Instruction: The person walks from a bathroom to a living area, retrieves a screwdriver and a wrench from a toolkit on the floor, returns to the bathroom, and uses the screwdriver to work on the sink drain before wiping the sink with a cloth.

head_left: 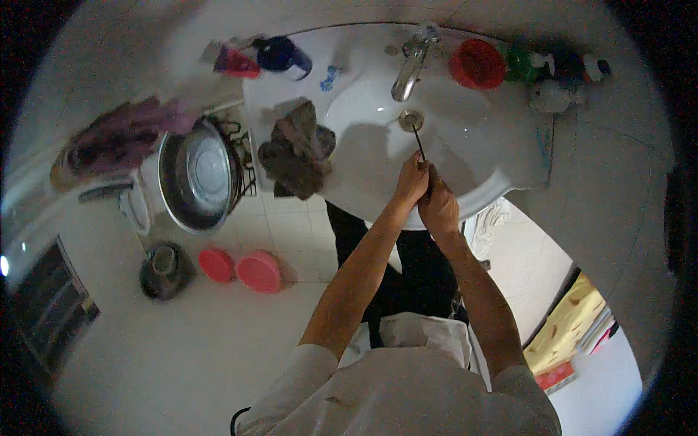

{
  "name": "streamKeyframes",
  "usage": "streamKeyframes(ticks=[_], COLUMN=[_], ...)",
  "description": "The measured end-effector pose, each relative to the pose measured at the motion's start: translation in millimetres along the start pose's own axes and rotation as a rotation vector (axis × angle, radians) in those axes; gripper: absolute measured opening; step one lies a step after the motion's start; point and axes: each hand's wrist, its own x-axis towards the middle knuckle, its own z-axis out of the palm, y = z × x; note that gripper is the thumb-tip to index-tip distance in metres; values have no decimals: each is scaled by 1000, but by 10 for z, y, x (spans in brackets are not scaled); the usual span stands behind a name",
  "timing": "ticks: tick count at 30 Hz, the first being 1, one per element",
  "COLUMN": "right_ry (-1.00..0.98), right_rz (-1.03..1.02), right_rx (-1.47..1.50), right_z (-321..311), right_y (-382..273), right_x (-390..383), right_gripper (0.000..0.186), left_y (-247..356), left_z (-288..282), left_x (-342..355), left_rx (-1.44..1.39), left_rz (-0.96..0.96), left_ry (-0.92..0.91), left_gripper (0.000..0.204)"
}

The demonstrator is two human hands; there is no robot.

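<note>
Both hands are together over the front of a white sink basin [480, 145]. My left hand [411, 178] is closed on a thin dark rod [418, 142], whose far end reaches the metal drain [411, 120]. My right hand [440, 207] is closed just behind and right of it, apparently on the same rod; its grip is partly hidden. A chrome tap [411, 65] stands above the drain. A crumpled grey-brown cloth [294, 156] lies on the sink’s left side.
Bottles [283, 54] and a red bowl [476, 62] sit along the sink’s back. A steel basin [200, 174] hangs at left over red plastic basins [258, 272] and a dark pot [163, 272]. A yellow patterned item [563, 320] lies lower right.
</note>
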Motion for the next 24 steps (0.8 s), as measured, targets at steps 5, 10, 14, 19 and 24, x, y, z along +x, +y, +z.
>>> streamKeyframes(ticks=[5,10,14,19,24], right_ry=[-70,41,-10,-48,-69], right_rz=[273,342,446,452,433], right_rx=[0,55,-33,-46,-84], right_z=[207,465,545,449,600], right_y=[-391,-533,-673,-650,-628], right_x=[218,319,328,358,392], right_gripper=[56,60,64,69,65], left_y=[-443,-583,-690,-678,-908], left_z=[-215,-375,-490,-387,-472], left_x=[241,449,517,489,570], left_rx=[-84,-46,-184,-395,-426], left_rz=[48,30,-51,-179,-87], left_ry=[-74,-126,-234,-284,-258], left_gripper=[47,49,50,54,63])
